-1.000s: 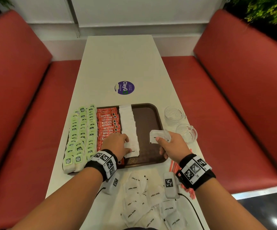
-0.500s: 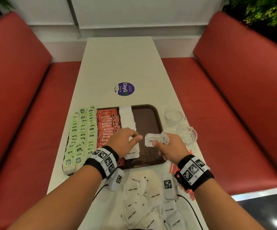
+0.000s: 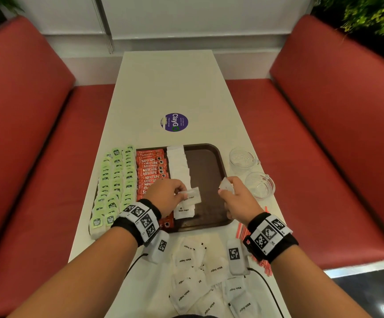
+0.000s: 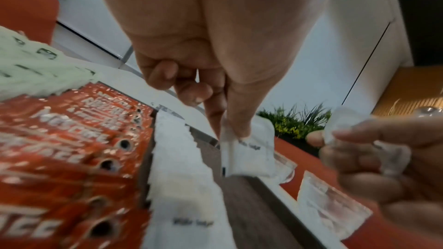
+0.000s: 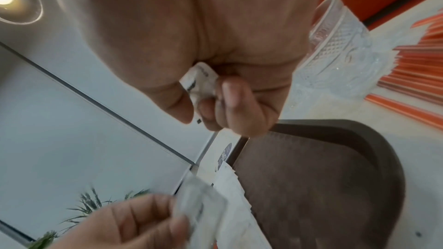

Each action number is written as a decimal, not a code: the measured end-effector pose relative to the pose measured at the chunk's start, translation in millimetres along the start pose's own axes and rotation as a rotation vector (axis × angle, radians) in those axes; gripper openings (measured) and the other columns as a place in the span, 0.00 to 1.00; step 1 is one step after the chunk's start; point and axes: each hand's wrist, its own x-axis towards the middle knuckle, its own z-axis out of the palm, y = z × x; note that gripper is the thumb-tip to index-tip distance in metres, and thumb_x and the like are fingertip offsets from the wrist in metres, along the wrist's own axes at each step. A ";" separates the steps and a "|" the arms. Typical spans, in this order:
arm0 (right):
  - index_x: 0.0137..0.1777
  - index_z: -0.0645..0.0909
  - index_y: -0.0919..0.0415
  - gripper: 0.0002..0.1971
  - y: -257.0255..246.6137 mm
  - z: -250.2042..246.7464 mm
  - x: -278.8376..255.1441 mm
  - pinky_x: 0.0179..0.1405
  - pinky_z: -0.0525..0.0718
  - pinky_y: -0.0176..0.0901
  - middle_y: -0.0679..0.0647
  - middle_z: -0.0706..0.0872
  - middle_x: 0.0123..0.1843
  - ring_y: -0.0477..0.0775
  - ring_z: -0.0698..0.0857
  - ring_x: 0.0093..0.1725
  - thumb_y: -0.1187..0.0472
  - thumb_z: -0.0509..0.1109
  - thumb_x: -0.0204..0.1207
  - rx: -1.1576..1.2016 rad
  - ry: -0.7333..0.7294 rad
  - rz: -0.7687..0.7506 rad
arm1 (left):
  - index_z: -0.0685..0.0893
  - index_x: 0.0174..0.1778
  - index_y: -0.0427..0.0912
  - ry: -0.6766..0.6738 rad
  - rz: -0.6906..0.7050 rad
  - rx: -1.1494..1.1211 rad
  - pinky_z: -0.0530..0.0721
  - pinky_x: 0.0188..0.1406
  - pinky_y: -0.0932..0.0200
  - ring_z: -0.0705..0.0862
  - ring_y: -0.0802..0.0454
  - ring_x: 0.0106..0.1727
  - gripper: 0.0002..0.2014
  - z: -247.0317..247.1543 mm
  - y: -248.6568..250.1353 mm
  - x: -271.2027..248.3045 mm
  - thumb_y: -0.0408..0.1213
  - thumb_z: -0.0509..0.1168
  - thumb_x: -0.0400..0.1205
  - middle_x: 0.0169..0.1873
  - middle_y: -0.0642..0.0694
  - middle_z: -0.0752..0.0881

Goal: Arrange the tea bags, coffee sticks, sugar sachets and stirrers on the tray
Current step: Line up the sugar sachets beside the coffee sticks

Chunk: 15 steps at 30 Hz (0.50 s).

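Note:
A brown tray holds rows of green tea bags, red coffee sticks and a column of white sugar sachets. My left hand pinches one white sugar sachet above the near end of that column; the left wrist view shows thumb and forefinger on this sachet. My right hand hovers over the tray's right side and grips more sugar sachets, seen bunched in its curled fingers. Loose sugar sachets lie on the table in front of the tray.
Two clear glass cups stand right of the tray. Red stirrers lie on the table under my right wrist. A purple round sticker marks the white table. Red bench seats flank both sides.
My left hand left the sachet column, took one sachet from the right hand's bunch and carried it back left. The right hand drew slightly right.

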 end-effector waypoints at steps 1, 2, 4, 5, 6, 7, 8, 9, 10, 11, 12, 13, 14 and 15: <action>0.60 0.70 0.56 0.08 0.8 -1.4 0.9 0.21 0.68 0.40 0.53 0.71 0.34 0.49 0.69 0.26 0.64 0.62 0.84 0.020 0.008 0.024 | 0.87 0.52 0.54 -0.043 -0.023 0.036 0.79 0.45 0.61 0.83 0.57 0.46 0.06 3.7 -2.6 -1.8 0.49 0.68 0.83 0.43 0.58 0.84; 0.58 0.68 0.58 0.08 1.6 -2.6 1.6 0.20 0.67 0.40 0.53 0.69 0.34 0.49 0.66 0.26 0.66 0.61 0.83 0.037 0.012 0.037 | 0.87 0.52 0.53 -0.084 -0.037 0.070 0.80 0.47 0.61 0.83 0.56 0.47 0.07 7.8 -4.7 -3.6 0.49 0.69 0.83 0.44 0.57 0.85; 0.54 0.67 0.58 0.07 1.5 -4.2 2.0 0.21 0.65 0.39 0.52 0.67 0.33 0.48 0.64 0.26 0.68 0.59 0.80 0.061 0.013 0.046 | 0.88 0.53 0.52 -0.144 -0.047 0.130 0.81 0.50 0.60 0.83 0.55 0.48 0.07 16.3 -7.9 -6.7 0.48 0.69 0.83 0.47 0.54 0.86; 0.52 0.68 0.58 0.06 1.3 -4.7 2.1 0.21 0.66 0.40 0.52 0.67 0.34 0.48 0.65 0.26 0.68 0.59 0.80 0.065 0.008 0.047 | 0.88 0.53 0.52 -0.162 -0.052 0.153 0.81 0.51 0.59 0.83 0.54 0.48 0.08 20.6 -9.3 -7.6 0.48 0.68 0.83 0.48 0.53 0.87; 0.50 0.69 0.58 0.05 1.1 -4.7 2.3 0.22 0.67 0.40 0.53 0.68 0.34 0.48 0.65 0.27 0.68 0.59 0.79 0.061 0.000 0.044 | 0.88 0.53 0.52 -0.170 -0.058 0.174 0.82 0.52 0.58 0.83 0.53 0.49 0.08 24.7 -11.0 -8.2 0.48 0.68 0.83 0.50 0.53 0.87; 0.48 0.71 0.59 0.05 1.2 -4.2 2.7 0.22 0.68 0.41 0.55 0.70 0.35 0.49 0.67 0.28 0.69 0.59 0.78 0.051 -0.006 0.035 | 0.88 0.53 0.52 -0.168 -0.069 0.195 0.82 0.53 0.57 0.83 0.53 0.50 0.08 27.9 -12.5 -8.3 0.49 0.68 0.83 0.51 0.53 0.88; 0.45 0.71 0.59 0.05 1.6 -3.6 3.2 0.23 0.69 0.42 0.58 0.73 0.36 0.50 0.68 0.29 0.69 0.59 0.78 0.039 -0.007 0.025 | 0.87 0.54 0.52 -0.156 -0.078 0.214 0.83 0.54 0.55 0.84 0.52 0.51 0.09 30.4 -13.7 -8.0 0.50 0.69 0.82 0.51 0.53 0.88; 0.44 0.72 0.59 0.04 2.0 -3.1 3.5 0.24 0.70 0.43 0.61 0.75 0.38 0.52 0.69 0.29 0.69 0.59 0.77 0.030 -0.004 0.016 | 0.87 0.55 0.53 -0.136 -0.079 0.229 0.83 0.56 0.53 0.84 0.51 0.52 0.10 32.1 -14.4 -7.6 0.50 0.70 0.81 0.52 0.52 0.88; 0.44 0.73 0.60 0.03 2.6 -3.0 3.7 0.24 0.72 0.44 0.63 0.77 0.39 0.54 0.70 0.30 0.68 0.60 0.77 0.023 0.000 0.009 | 0.86 0.57 0.53 -0.113 -0.069 0.240 0.83 0.57 0.51 0.83 0.51 0.54 0.12 33.3 -15.2 -7.1 0.51 0.71 0.80 0.53 0.52 0.87; 0.44 0.73 0.61 0.02 3.4 -3.0 3.7 0.25 0.73 0.45 0.63 0.79 0.39 0.55 0.71 0.30 0.67 0.61 0.78 0.014 -0.001 0.000 | 0.85 0.59 0.54 -0.098 -0.052 0.248 0.83 0.59 0.50 0.82 0.51 0.55 0.15 34.3 -15.7 -6.9 0.53 0.73 0.78 0.54 0.53 0.85; 0.45 0.74 0.62 0.01 4.1 -2.9 3.6 0.26 0.75 0.47 0.62 0.79 0.38 0.55 0.72 0.29 0.67 0.62 0.78 -0.001 -0.006 -0.010 | 0.83 0.60 0.55 -0.096 -0.034 0.258 0.82 0.60 0.50 0.81 0.51 0.56 0.18 34.9 -15.6 -6.9 0.54 0.74 0.76 0.55 0.53 0.84; 0.46 0.74 0.63 0.01 4.7 -2.8 3.2 0.28 0.76 0.48 0.59 0.79 0.35 0.55 0.73 0.29 0.66 0.63 0.79 -0.021 -0.015 -0.020 | 0.82 0.61 0.56 -0.108 -0.015 0.279 0.81 0.60 0.49 0.80 0.51 0.57 0.20 35.4 -14.9 -7.1 0.56 0.75 0.75 0.55 0.54 0.82; 0.46 0.75 0.64 0.01 5.0 -2.3 2.8 0.30 0.77 0.49 0.57 0.78 0.32 0.55 0.74 0.28 0.66 0.63 0.79 -0.039 -0.024 -0.027 | 0.82 0.61 0.57 -0.127 0.002 0.314 0.81 0.61 0.49 0.80 0.50 0.58 0.21 35.9 -14.1 -7.3 0.57 0.75 0.74 0.56 0.54 0.82; 0.46 0.76 0.64 0.02 5.1 -1.9 2.3 0.32 0.78 0.50 0.55 0.77 0.29 0.55 0.74 0.27 0.66 0.63 0.79 -0.054 -0.032 -0.029 | 0.82 0.60 0.57 -0.146 0.015 0.353 0.80 0.61 0.49 0.79 0.50 0.59 0.21 36.4 -13.2 -7.5 0.57 0.75 0.73 0.57 0.54 0.82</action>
